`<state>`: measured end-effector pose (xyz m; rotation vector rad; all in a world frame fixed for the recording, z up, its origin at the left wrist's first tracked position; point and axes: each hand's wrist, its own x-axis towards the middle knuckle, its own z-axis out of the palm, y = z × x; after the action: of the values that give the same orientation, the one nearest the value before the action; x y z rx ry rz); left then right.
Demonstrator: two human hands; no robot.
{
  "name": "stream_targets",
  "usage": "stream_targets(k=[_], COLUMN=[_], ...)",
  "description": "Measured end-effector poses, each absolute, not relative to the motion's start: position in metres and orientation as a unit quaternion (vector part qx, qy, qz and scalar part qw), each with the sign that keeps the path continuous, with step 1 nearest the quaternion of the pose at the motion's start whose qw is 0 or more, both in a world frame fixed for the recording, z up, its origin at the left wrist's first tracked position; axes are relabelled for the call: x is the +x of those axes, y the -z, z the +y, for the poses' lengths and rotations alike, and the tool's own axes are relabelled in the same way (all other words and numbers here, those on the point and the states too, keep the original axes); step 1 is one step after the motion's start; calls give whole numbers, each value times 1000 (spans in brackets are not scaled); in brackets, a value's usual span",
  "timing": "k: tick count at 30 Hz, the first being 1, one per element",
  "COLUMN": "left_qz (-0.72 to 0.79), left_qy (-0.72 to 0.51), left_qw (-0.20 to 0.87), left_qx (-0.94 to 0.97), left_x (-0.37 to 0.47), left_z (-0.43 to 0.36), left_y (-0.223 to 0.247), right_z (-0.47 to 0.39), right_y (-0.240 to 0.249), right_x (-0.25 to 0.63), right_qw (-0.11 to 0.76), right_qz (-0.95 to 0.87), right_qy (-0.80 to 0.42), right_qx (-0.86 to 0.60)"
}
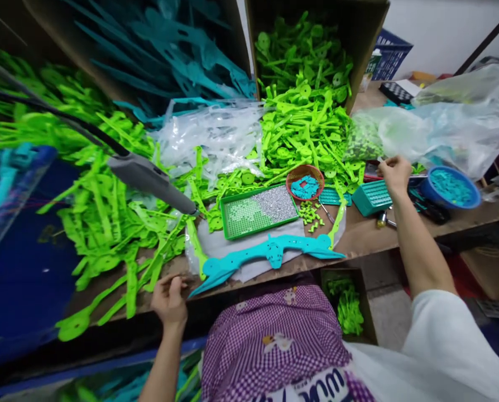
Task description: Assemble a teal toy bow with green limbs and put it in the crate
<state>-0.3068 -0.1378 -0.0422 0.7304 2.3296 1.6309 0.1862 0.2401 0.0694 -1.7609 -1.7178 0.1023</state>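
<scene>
Checked apron (253, 335) fronts teal piece (249, 254) beside left fingers (176, 288).

the head view looks from the wearer's own eye height, forward toward twelve o'clock and steeply down at the workbench (369, 237); the checked apron (274, 335) is close at six, the turquoise bar (249, 254) slightly farther.

A navy basket (394, 54) at back right, a pale wall (446, 28) behind — and, below, a purple checked apron (274, 340).
</scene>
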Motion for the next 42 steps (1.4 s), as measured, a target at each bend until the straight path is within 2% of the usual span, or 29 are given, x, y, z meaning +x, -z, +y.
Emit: stream_targets(k=[4, 9, 13, 17, 21, 24, 27, 33, 39, 42], left_qz=[795, 752, 665, 610, 526, 500, 516, 561, 606, 594], left_qy=[-566, -620, -686, -654, -529, -503, -522, -541, -459, -430], left_qw=[51, 18, 85, 184, 372, 493, 540, 493, 316, 282], left_qx=[211, 221, 283, 408, 552, 504, 413, 386, 567, 618], left_x=[-287, -254, -228, -193, -148, -126, -120, -145, -176, -181], left_z=[-147, -130, -76, -18, 7, 4, -2, 2, -9, -17], left_y=[37, 6, -41, -73, -62, -37, -21, -13, -4, -2], right_z=[175, 122, 96, 62, 33, 22, 17, 22, 55, 67], right_y=[-62, -59, -53, -48, -54, -55, -48, -34, -21, -17], right_x=[140, 98, 77, 51, 32, 28, 30, 38, 24, 20], right_qw=[416, 411, 322, 304, 309, 318, 352, 386, 247, 243], right_qz=[-608, -622, -641, -600, -607, -584, -541, -516, -650, -647], right_qy=[-195, -292, -375, -516, -557, -582, -597, -559, -467, -484], right_qx=[-648, -599, -587, -530, -476, -467, -476, -522, -546, -538])
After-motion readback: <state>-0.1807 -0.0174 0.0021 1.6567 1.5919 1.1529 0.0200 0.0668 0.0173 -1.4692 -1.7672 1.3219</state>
